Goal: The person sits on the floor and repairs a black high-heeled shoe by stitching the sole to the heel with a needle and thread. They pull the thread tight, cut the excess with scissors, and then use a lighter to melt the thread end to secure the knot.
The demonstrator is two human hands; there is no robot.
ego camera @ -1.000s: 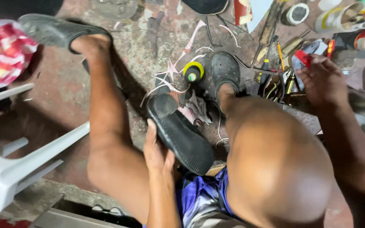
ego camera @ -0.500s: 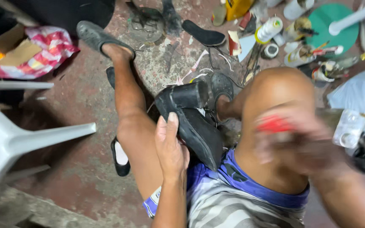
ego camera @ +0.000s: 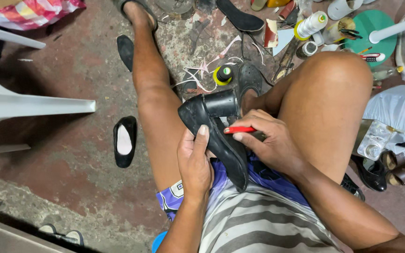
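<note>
Between two hands, one black shoe, one red tool.

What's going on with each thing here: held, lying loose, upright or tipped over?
Black shoe: held sole up on the lap.
Left hand: gripping the shoe.
Right hand: holding the red tool.
Red tool: held, tip against the shoe.
Flat shoe: lying loose on the floor.
Thread cone: tipped on its side.

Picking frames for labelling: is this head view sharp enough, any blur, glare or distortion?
Head view: shoe, left hand and right hand are sharp; light is soft with faint shadows; mild sheen on the knee; wide-angle bending shows at the chair.
</note>
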